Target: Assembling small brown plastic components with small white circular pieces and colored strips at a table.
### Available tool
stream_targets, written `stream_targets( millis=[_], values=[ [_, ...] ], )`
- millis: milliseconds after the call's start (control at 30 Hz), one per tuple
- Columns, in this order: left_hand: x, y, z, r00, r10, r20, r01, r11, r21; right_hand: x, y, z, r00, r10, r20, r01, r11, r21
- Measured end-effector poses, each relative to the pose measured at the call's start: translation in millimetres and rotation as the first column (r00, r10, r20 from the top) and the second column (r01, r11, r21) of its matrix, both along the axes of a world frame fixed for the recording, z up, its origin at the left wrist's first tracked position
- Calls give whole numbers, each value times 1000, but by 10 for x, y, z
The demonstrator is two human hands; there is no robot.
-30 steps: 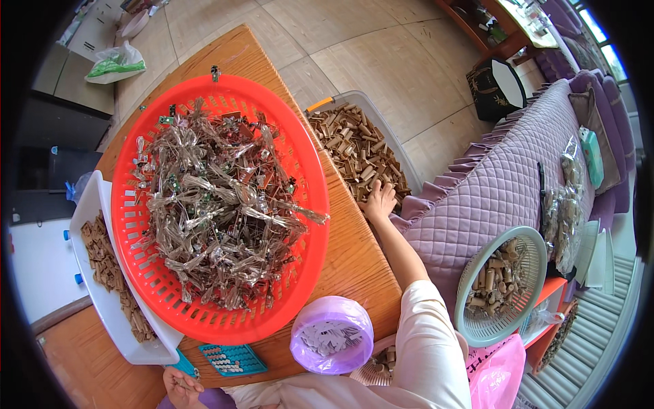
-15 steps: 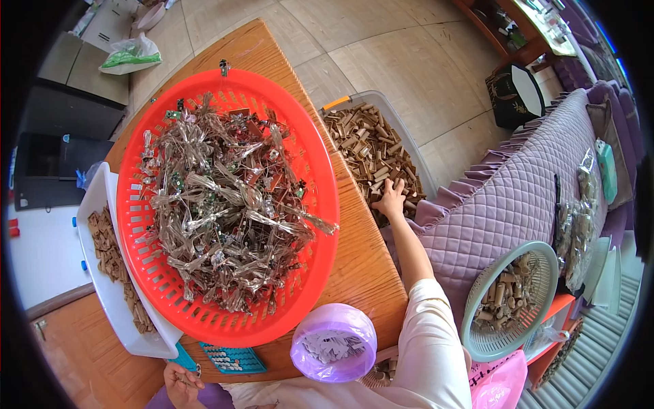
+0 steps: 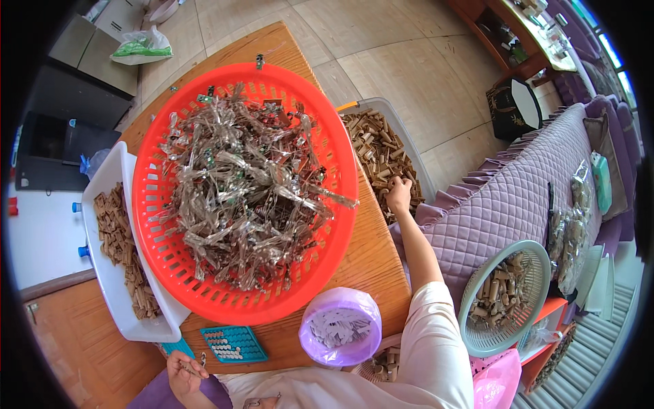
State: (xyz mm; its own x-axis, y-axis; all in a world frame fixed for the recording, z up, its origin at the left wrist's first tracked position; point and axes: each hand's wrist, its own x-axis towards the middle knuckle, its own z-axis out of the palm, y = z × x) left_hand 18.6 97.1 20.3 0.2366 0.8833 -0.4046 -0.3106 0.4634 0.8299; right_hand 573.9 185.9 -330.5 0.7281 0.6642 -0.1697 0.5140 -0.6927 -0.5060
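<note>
Brown tubes (image 3: 377, 146) fill the bin (image 3: 407, 140) right of centre; my right hand (image 3: 400, 195) curls over them, my left hand (image 3: 185, 374) curls lower left, grips unclear.

Right hand (image 3: 400, 195) curled over the brown tube pieces (image 3: 371, 146) in the grey bin (image 3: 397, 127), left hand (image 3: 184, 376) pinching a small thin piece (image 3: 192, 369) near the teal tray (image 3: 258, 350), and a red basket (image 3: 342, 225) heaped with wire bundles (image 3: 242, 187) dominates the wooden surface (image 3: 377, 269)!

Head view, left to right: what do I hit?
White plastic tray → red slotted basket → purple bag-lined tub → right hand → grey-green slotted basket → clear plastic packs → teal packet.
</note>
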Motion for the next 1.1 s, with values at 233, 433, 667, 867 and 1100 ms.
stream_targets(
  millis=[233, 433, 667, 867, 1100],
  values=[
    [-106, -150, 26, 996, -15, 86, 11, 999, 47, 356, 26, 423, 994, -2, -108, 8, 999, 51],
    [-134, -209, -24, 981, -24, 195, 11, 998, 68, 538, -246, 1048, 893, -37, -449, 215, 911, 352],
    [-302, -389, -46, 931, -83, 355, 43, 992, 118, 428, -570, 2084, 686, 170, -708, 316, 807, 499],
    [-578, -576, -112, 898, -85, 432, 14, 986, 164, 75, -732, 3212, 627, 336, -702, 279, 745, 606],
    [-847, -724, -188, 869, -85, 488, -11, 982, 190, -1430, -879, 4435, 272, 598, -754, 228, 721, 654]
  ],
)
